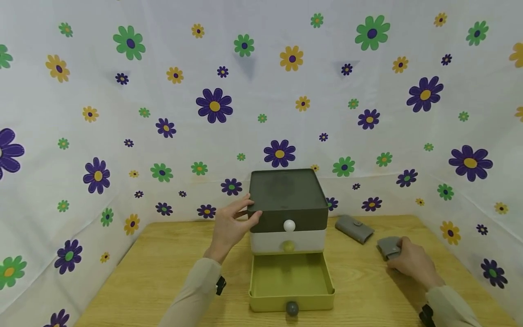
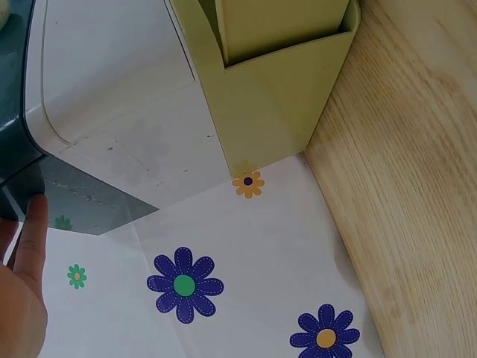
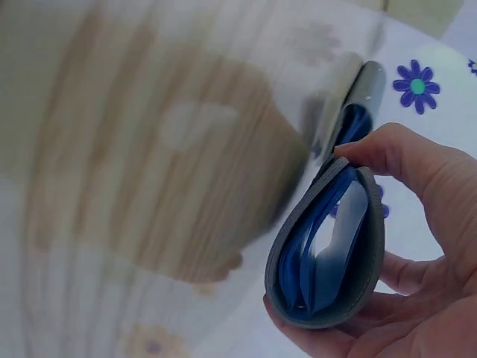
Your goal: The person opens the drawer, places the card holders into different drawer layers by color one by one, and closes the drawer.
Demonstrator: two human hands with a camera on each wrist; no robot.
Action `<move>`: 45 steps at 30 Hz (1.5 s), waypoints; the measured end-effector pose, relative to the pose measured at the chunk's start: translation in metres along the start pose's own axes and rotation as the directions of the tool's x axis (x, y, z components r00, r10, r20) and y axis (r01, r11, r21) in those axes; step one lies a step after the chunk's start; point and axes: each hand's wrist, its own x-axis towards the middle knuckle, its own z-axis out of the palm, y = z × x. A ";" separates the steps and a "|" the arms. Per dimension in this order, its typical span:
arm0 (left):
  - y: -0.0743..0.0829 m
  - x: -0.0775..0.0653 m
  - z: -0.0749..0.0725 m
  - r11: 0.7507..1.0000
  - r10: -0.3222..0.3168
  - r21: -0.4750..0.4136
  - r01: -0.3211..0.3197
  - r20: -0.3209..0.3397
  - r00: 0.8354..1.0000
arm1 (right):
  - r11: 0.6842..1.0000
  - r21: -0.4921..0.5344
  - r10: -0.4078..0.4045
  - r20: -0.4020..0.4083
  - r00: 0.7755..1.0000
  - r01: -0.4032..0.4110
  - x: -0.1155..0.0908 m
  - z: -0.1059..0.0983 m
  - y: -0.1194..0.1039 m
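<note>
A small drawer cabinet has a dark top drawer point(image 1: 267, 221) with a white knob, a white middle drawer point(image 1: 265, 243) and a yellow-green bottom drawer point(image 1: 292, 274), pulled out with nothing inside. My left hand point(image 1: 230, 227) touches the dark drawer's left side and front corner; in the left wrist view a fairly straight finger point(image 2: 31, 242) rests on that side. At the right, my right hand point(image 1: 414, 263) grips a grey card holder point(image 1: 389, 247) between thumb and fingers. Blue sleeves point(image 3: 313, 261) show inside it in the right wrist view.
A second grey card holder point(image 1: 354, 228) with a snap strap lies on the wooden table point(image 1: 175, 272), right of the cabinet. White flower-printed cloth point(image 1: 261, 91) surrounds the table at the back and sides.
</note>
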 end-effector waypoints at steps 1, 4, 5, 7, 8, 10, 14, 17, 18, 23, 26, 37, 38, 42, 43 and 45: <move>-0.001 0.000 0.000 1.000 -0.001 0.000 0.001 0.001 1.000 | 1.000 0.006 -0.010 -0.005 1.000 0.010 -0.001 0.000 -0.002; -0.002 0.000 0.001 1.000 -0.001 -0.002 0.001 0.001 1.000 | 0.999 0.029 -0.039 -0.019 0.999 0.040 -0.004 0.001 -0.009; -0.002 0.000 0.001 1.000 0.004 -0.005 -0.004 0.002 1.000 | 0.998 0.041 -0.045 -0.024 0.999 0.045 -0.005 0.001 -0.011; -0.002 0.001 0.002 1.000 0.012 -0.010 -0.012 0.001 1.000 | 0.995 0.079 -0.056 -0.031 0.998 0.059 -0.007 0.001 -0.017; -0.002 0.001 0.002 1.000 0.012 -0.012 -0.012 0.000 1.000 | 0.993 0.095 -0.064 -0.035 0.997 0.067 -0.008 0.002 -0.021; -0.002 0.001 0.001 1.000 0.010 -0.015 -0.010 -0.001 1.000 | 0.989 0.114 -0.088 -0.051 0.995 0.094 -0.011 0.001 -0.028; -0.003 0.000 0.000 1.000 -0.005 -0.013 0.005 -0.001 1.000 | 0.983 0.109 -0.138 -0.072 0.988 0.145 -0.016 0.000 -0.042; -0.003 0.000 0.000 1.000 -0.006 -0.012 0.006 -0.001 1.000 | 0.977 0.121 -0.167 -0.075 0.983 0.175 -0.021 -0.002 -0.053; -0.003 0.000 0.000 1.000 -0.005 -0.011 0.005 -0.001 1.000 | 0.975 0.132 -0.173 -0.071 0.982 0.181 -0.023 -0.002 -0.056; -0.005 0.000 0.000 1.000 0.007 0.002 -0.007 -0.009 1.000 | 0.955 0.168 -0.236 -0.057 0.970 0.243 -0.030 0.001 -0.072; -0.005 -0.001 0.000 1.000 0.009 0.008 -0.009 -0.018 1.000 | 0.937 0.193 -0.286 -0.050 0.957 0.290 -0.032 0.003 -0.076; -0.004 -0.001 0.000 1.000 0.012 -0.012 -0.012 -0.018 1.000 | 0.886 0.286 -0.385 0.018 0.923 0.364 -0.040 0.004 -0.083; -0.004 -0.001 0.000 1.000 0.011 -0.009 -0.011 -0.017 1.000 | 0.885 0.294 -0.387 0.034 0.921 0.361 -0.041 0.003 -0.084; -0.003 -0.002 0.000 1.000 -0.001 -0.011 0.001 -0.015 1.000 | 0.879 0.309 -0.403 0.073 0.912 0.364 -0.045 0.003 -0.091; -0.003 -0.002 0.000 1.000 -0.002 -0.012 0.002 -0.014 1.000 | 0.874 0.308 -0.417 0.080 0.905 0.376 -0.046 0.003 -0.093; -0.002 -0.001 0.001 1.000 -0.003 -0.012 0.002 -0.013 1.000 | 0.863 0.313 -0.444 0.096 0.891 0.397 -0.048 0.003 -0.097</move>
